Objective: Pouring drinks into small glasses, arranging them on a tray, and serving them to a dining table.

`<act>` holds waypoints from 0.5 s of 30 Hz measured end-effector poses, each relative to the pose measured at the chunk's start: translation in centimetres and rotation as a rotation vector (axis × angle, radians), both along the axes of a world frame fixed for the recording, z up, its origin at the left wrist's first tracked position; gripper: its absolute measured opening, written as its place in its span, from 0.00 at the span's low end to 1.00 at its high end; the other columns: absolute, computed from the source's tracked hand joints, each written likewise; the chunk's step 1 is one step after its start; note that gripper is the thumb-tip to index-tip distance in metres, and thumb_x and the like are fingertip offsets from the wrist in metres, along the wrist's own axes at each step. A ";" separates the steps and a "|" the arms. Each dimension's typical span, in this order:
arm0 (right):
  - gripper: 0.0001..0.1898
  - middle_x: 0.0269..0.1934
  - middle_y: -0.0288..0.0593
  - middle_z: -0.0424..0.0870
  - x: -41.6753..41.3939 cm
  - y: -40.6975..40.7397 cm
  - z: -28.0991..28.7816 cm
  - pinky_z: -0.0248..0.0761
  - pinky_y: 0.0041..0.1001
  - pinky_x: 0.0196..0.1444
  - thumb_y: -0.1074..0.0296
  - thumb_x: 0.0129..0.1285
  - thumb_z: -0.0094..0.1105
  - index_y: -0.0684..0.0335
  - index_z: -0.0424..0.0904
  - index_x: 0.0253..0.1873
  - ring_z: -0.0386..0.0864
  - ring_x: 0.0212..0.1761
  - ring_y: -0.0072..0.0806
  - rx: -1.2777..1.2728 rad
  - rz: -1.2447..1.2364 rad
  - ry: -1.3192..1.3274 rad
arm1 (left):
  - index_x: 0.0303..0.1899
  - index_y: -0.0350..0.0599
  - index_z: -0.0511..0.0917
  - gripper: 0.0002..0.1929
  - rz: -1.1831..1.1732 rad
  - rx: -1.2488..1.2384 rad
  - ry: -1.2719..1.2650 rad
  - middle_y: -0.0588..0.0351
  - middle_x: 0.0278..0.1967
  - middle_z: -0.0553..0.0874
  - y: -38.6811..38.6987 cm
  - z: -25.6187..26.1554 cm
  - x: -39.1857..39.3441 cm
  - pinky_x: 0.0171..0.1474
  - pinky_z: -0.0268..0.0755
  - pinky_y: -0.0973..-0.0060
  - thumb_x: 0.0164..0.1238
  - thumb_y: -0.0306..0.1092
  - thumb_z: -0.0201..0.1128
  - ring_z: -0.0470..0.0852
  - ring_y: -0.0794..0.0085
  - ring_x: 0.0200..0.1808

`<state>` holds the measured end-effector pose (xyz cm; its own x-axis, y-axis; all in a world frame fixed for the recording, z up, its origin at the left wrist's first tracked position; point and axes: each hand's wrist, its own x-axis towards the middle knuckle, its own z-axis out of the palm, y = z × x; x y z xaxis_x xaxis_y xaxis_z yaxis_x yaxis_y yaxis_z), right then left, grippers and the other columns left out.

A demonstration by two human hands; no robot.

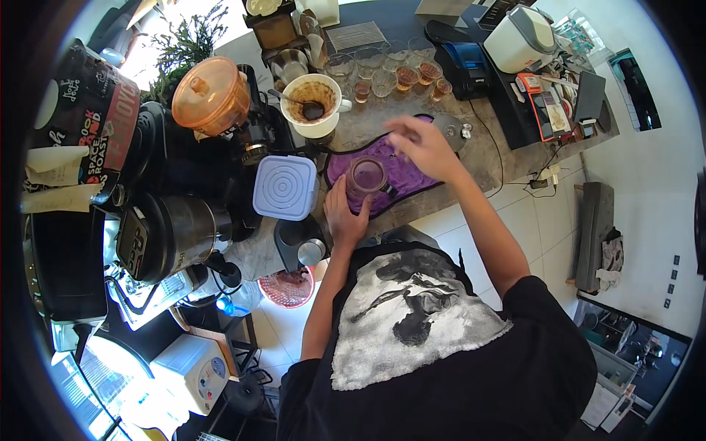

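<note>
My left hand (347, 215) is wrapped around the near left side of a glass coffee server (368, 173) with a dark handle. Under the server lies a purple cloth (411, 165) with a black border, spread on the counter. My right hand (422, 146) is raised above the right part of this cloth, fingers apart and slightly blurred, with nothing visible in it. Behind the server stands a white ceramic dripper (311, 129) with brown coffee residue and a spoon (300, 101) inside. A lilac square-lidded container (285, 187) is left of my left hand.
Several small glasses (383, 82), some holding amber liquid, stand at the back. A black printer (462, 63) is right of them, its cable (491, 132) trailing along the counter (480, 176). An orange lidded container (209, 96) and a steel-bodied machine (187, 231) are at left.
</note>
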<state>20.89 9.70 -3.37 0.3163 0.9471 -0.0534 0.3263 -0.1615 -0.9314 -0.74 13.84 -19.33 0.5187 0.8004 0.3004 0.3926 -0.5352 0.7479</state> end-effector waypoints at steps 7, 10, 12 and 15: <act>0.20 0.41 0.42 0.86 -0.4 8.2 -1.2 0.72 0.19 0.27 0.62 0.76 0.55 0.62 0.71 0.68 0.79 0.29 0.18 0.009 -0.081 0.228 | 0.72 0.37 0.67 0.39 -0.016 0.017 0.009 0.42 0.66 0.76 0.1 0.0 0.3 0.69 0.62 0.56 0.66 0.51 0.69 0.73 0.48 0.67; 0.19 0.41 0.41 0.87 -1.1 9.6 -1.5 0.71 0.18 0.26 0.60 0.77 0.55 0.62 0.74 0.66 0.80 0.29 0.19 -0.047 -0.070 0.314 | 0.72 0.38 0.68 0.38 -0.013 0.023 0.020 0.42 0.66 0.76 0.0 -0.2 0.1 0.69 0.62 0.56 0.66 0.51 0.69 0.73 0.48 0.66; 0.18 0.40 0.40 0.87 -0.9 10.1 -1.9 0.71 0.18 0.26 0.59 0.77 0.55 0.61 0.76 0.64 0.81 0.29 0.18 -0.075 -0.071 0.316 | 0.72 0.38 0.68 0.38 -0.014 0.024 0.014 0.42 0.66 0.76 0.0 -0.1 0.1 0.68 0.62 0.56 0.66 0.51 0.69 0.73 0.48 0.66; 0.14 0.38 0.37 0.88 -0.7 10.4 -2.4 0.71 0.18 0.28 0.58 0.77 0.56 0.61 0.81 0.56 0.81 0.30 0.17 -0.108 -0.055 0.278 | 0.72 0.38 0.67 0.38 -0.016 0.025 0.015 0.42 0.66 0.76 0.0 0.0 0.1 0.68 0.63 0.56 0.66 0.51 0.69 0.74 0.48 0.66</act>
